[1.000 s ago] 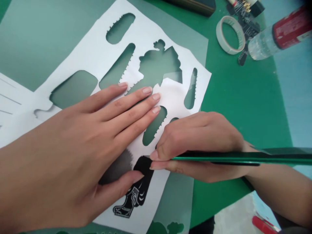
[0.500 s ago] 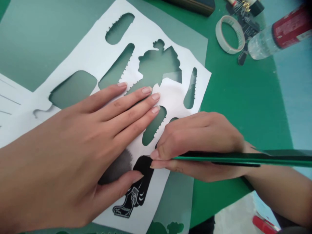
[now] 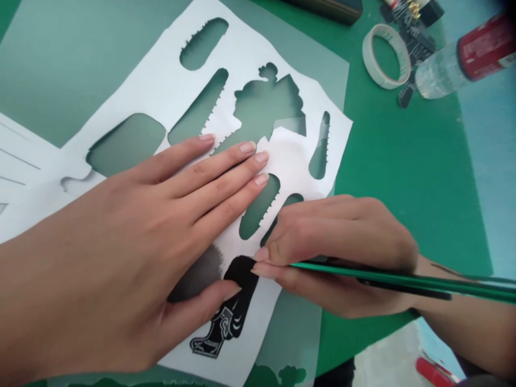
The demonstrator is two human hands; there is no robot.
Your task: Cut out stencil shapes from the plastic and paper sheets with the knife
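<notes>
A white paper sheet (image 3: 161, 86) with several cut-out openings lies aslant over a translucent green sheet. My left hand (image 3: 161, 231) rests flat on the paper, fingers stretched out and nothing held. Its thumb touches a black printed figure (image 3: 244, 274) with white line details, and beside that a dark grey furry-edged shape (image 3: 197, 277) is partly covered by the palm. My right hand (image 3: 334, 252) pinches a slim green craft knife (image 3: 387, 277) low down, at the upper right edge of the black figure. The fingertips hide its tip.
On the green mat (image 3: 403, 188) at the upper right are a tape roll (image 3: 366, 59), a bottle with a red label (image 3: 439, 75) and black cut pieces (image 3: 419, 45). A dark box (image 3: 334, 8) sits at the top. A red object (image 3: 433, 371) lies bottom right.
My right hand has shifted slightly right and down, and the knife's back end has tilted lower. The view has moved a little; my left hand stays flat on the paper.
</notes>
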